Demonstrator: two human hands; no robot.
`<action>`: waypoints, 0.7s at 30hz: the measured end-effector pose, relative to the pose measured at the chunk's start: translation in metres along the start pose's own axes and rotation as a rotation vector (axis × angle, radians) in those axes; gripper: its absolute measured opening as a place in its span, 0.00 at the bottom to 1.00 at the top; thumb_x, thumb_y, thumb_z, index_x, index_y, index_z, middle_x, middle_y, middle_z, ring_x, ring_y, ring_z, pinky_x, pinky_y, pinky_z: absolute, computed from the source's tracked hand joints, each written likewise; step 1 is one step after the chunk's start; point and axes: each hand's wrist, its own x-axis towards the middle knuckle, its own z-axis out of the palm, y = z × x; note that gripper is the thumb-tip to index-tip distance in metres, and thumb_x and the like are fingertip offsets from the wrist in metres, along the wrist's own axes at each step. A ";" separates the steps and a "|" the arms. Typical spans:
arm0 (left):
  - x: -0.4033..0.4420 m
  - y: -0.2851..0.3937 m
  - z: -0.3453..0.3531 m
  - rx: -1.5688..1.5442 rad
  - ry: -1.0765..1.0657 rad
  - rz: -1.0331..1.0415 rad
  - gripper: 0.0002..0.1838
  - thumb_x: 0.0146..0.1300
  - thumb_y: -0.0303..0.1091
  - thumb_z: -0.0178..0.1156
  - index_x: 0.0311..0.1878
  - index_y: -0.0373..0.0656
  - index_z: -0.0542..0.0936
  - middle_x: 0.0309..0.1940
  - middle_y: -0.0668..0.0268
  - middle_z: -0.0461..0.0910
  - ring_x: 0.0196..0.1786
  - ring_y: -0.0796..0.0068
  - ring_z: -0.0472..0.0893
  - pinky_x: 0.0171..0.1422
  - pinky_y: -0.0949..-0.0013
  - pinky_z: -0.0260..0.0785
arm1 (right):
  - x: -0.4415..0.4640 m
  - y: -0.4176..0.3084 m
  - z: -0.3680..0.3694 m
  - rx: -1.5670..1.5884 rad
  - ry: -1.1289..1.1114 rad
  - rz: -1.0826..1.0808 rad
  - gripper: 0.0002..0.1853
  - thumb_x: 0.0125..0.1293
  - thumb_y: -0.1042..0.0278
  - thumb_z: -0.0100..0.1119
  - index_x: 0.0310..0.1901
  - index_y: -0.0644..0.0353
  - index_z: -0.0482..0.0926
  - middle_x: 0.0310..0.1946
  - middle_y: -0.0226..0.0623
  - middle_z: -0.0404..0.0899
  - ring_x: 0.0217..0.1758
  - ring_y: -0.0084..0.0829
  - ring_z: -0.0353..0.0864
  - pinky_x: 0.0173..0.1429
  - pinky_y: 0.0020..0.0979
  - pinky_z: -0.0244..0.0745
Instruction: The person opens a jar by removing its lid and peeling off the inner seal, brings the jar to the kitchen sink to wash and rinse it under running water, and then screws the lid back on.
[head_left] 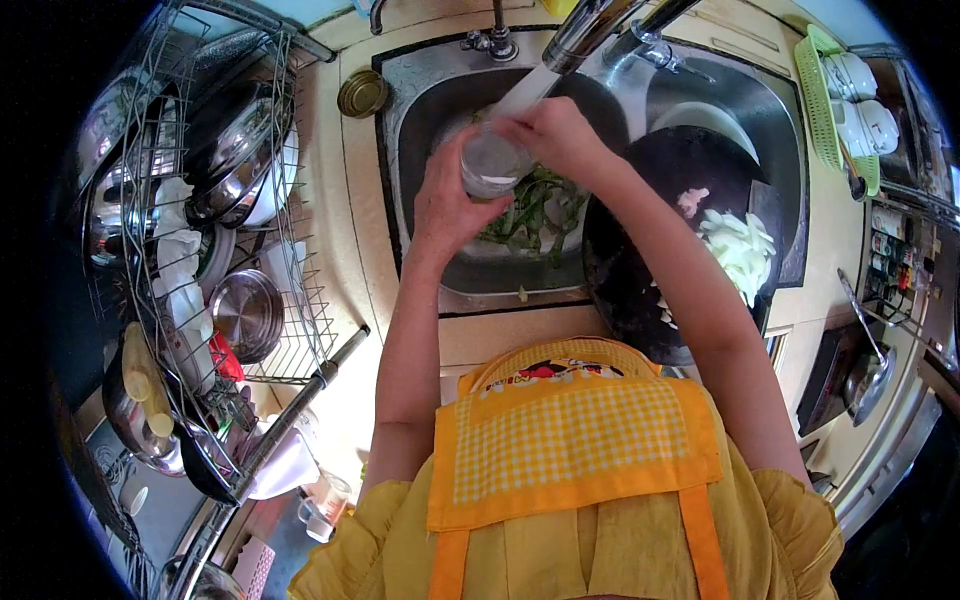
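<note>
A clear glass jar [490, 168] is held over the left sink basin [415, 130]. My left hand [452, 195] wraps round its near-left side. My right hand [560, 132] has its fingers closed at the jar's upper right edge, and the fingertips are partly hidden. Water [526, 92] streams from the tap [580, 40] onto the jar and fingers. Below both hands, green vegetable peels [545, 215] lie in the basin. A round metal lid [362, 94] sits on the counter left of the sink.
A round black chopping board [640, 245] with sliced pale vegetable [740, 250], a small pink piece [692, 202] and a knife spans the right basin's near side. A wire dish rack [290, 270] holds pans at left. A green basket [820, 110] with white cups stands at right.
</note>
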 end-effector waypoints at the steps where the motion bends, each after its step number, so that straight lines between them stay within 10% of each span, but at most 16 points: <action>1: 0.001 0.002 -0.001 0.021 0.004 -0.006 0.47 0.36 0.31 0.76 0.64 0.46 0.63 0.60 0.59 0.68 0.63 0.59 0.69 0.66 0.62 0.63 | 0.000 -0.003 0.005 -0.084 0.100 -0.120 0.08 0.61 0.65 0.59 0.36 0.59 0.82 0.22 0.45 0.78 0.26 0.43 0.80 0.32 0.36 0.75; 14: -0.005 0.009 0.014 0.299 0.175 0.045 0.46 0.34 0.30 0.75 0.62 0.50 0.63 0.54 0.59 0.69 0.55 0.51 0.70 0.54 0.54 0.70 | 0.002 -0.017 0.005 -0.097 0.104 -0.229 0.04 0.59 0.70 0.56 0.33 0.60 0.75 0.19 0.45 0.75 0.27 0.49 0.77 0.31 0.42 0.72; 21: -0.003 0.002 0.006 0.329 0.267 0.000 0.46 0.37 0.34 0.75 0.63 0.47 0.62 0.55 0.56 0.68 0.58 0.52 0.68 0.60 0.54 0.64 | -0.001 0.009 0.002 0.172 -0.047 0.101 0.05 0.61 0.72 0.56 0.34 0.62 0.80 0.23 0.42 0.79 0.28 0.35 0.83 0.34 0.31 0.75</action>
